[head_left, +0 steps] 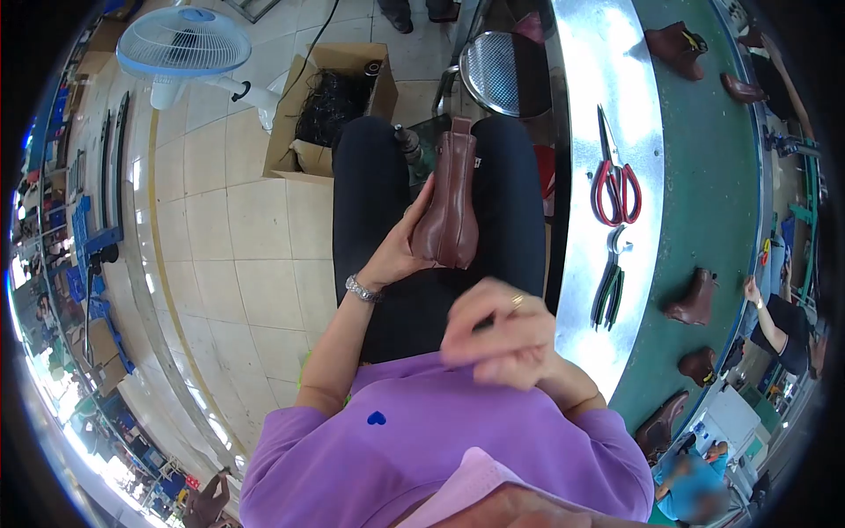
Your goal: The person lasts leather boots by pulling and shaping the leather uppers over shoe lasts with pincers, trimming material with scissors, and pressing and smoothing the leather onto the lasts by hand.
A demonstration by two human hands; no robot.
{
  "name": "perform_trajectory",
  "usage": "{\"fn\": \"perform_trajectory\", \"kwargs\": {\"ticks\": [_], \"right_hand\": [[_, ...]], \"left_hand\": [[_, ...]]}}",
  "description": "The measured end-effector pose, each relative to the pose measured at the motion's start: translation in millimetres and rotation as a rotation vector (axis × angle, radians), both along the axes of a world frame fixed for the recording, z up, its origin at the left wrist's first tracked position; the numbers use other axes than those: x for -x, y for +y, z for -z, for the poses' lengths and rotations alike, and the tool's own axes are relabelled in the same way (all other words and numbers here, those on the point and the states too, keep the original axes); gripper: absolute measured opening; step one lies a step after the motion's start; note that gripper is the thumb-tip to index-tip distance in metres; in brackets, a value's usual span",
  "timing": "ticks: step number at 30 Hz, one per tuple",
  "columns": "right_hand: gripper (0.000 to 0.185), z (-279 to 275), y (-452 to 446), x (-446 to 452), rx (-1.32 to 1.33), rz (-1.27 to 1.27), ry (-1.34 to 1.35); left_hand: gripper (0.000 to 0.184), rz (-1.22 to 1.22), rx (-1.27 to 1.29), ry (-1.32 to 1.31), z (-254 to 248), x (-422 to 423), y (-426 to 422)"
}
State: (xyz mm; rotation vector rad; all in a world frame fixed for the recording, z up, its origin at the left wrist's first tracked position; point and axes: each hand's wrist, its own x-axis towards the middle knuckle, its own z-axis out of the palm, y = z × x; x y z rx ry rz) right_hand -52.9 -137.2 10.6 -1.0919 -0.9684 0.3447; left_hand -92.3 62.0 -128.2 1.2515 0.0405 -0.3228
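A brown leather boot (447, 202) is held above my lap with its heel side facing me and its pull loop pointing away. My left hand (407, 242) wraps around its left side, and a metal watch sits on that wrist. My right hand (502, 333) hovers apart from the boot, close to my body. Its fingers are bent and smeared by motion, so I cannot make out whether anything is between them. Between my knees, partly behind the boot, is a dark green machine part (415, 150) with a metal tip.
To the right, a metal bench (629, 352) carries red-handled scissors (614, 189) and green-handled pliers (609, 295). Beyond it, several boots (694, 297) stand on a green surface (704, 194). Ahead are a cardboard box (383, 106), a stool (503, 75) and a fan (185, 48). Other people work at right.
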Motion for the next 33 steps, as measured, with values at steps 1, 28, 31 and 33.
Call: {"fn": "perform_trajectory", "kwargs": {"ticks": [1, 28, 31, 33], "right_hand": [[0.029, -18, 9, 3, -0.095, -0.125, 0.214], [0.023, -82, 40, 17, -0.713, -0.270, 0.574], [0.023, -85, 37, 18, -0.704, -0.272, 0.583], [0.023, -85, 39, 18, -0.688, -0.269, 0.587]], "left_hand": [[0.125, -0.004, 0.017, 0.018, -3, -1, -1], [0.119, -0.067, 0.116, 0.162, -14, -8, 0], [0.119, -0.064, 0.151, 0.168, -15, -8, 1], [0.119, -0.064, 0.168, 0.187, -16, -8, 1]]}}
